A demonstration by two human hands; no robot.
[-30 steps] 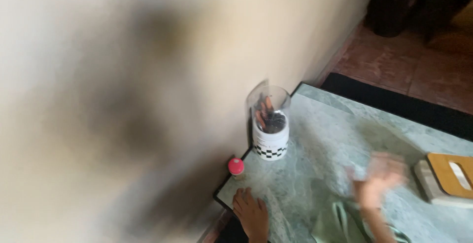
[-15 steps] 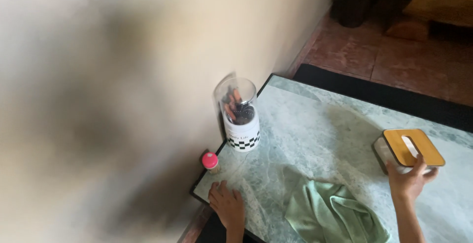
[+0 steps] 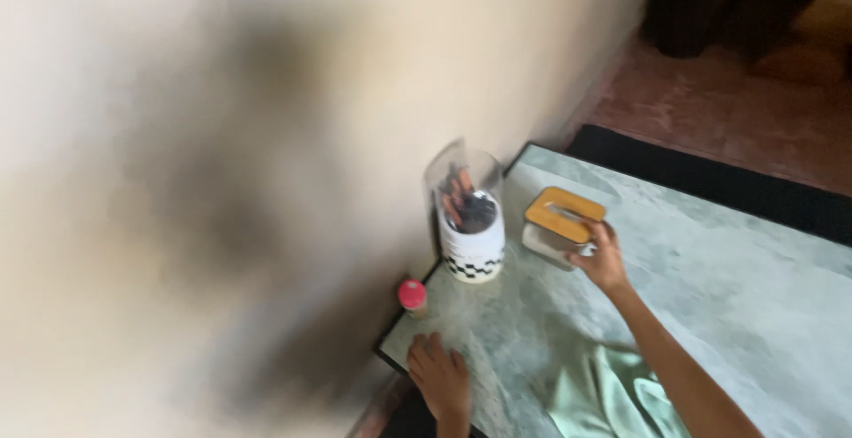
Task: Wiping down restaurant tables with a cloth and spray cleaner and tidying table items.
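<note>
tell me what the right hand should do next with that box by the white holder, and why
Probably ease the wooden-lidded box a little further toward the wall and let go. The right hand grips its near corner, and it already sits close beside the white holder, seemingly not touching. The left hand rests flat on the marble table near the green cloth.

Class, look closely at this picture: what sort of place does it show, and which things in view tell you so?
Probably a room in a home. A marble-look table stands against a plain wall, with a tiled floor beyond. On the table are a holder of small tools and a green cloth.
</note>
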